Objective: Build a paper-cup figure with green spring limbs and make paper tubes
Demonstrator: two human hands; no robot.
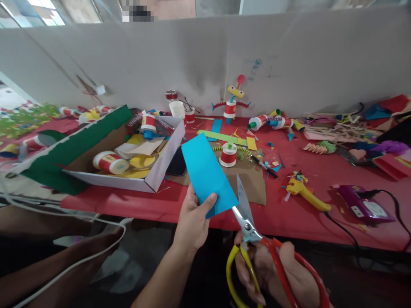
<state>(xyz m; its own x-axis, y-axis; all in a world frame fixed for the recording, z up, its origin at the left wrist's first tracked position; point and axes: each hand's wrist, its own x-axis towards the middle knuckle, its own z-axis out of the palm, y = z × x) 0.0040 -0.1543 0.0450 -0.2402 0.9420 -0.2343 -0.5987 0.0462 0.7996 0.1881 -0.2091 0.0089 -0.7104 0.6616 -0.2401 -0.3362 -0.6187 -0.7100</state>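
Note:
My left hand (194, 218) pinches a blue strip of paper (208, 171) by its near end, with the thumb on top. In my right hand (269, 269) is a pair of scissors (248, 231) with one red and one yellow handle. Their blades stand apart, and the lower blade meets the paper's right corner, partly hidden behind it. Beyond the paper, a red and white paper cup with curled green arms (228, 155) stands on a piece of brown cardboard (253, 184).
On the red-covered table (308, 171) lie a yellow glue gun (306, 194), a purple power box (366, 204) and a pen (265, 166). An open box (154, 179) with cups and paper sits left. A cup figure (230, 110) stands near the wall. Another person's legs (64, 269) show lower left.

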